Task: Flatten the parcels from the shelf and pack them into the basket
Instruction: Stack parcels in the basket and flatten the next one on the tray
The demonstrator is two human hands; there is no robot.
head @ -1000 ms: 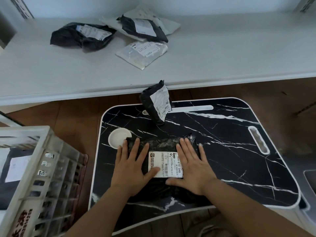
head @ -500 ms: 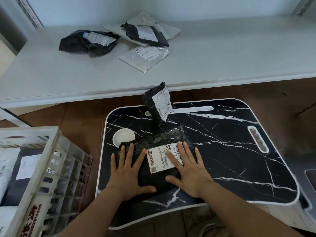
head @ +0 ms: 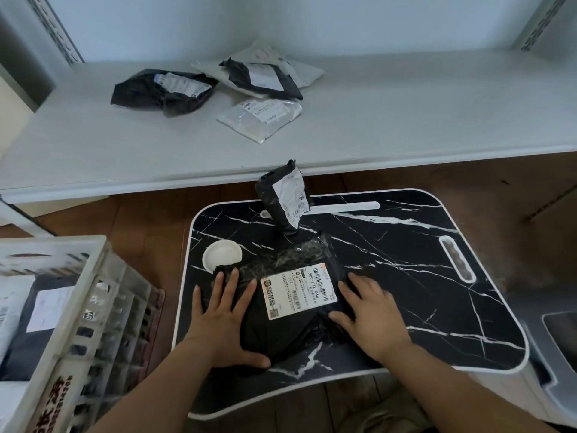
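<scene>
I see a crinkled glossy black plastic parcel (head: 290, 310) with a matt paper label (head: 298, 290), on a smooth marble-patterned tray (head: 406, 276).

Parcel (head: 290, 310) on lap desk (head: 437, 276) — basket (head: 78, 307) left, shelf (head: 406, 120) behind.

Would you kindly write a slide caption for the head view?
Both hands, left hand and right hand, press a black parcel flat on the marble-patterned tray.

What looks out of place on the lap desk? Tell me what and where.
One small black parcel stands on end at the far edge of the lap desk, tilted rather than flat. The larger black parcel lies askew under the left hand and right hand.
</scene>
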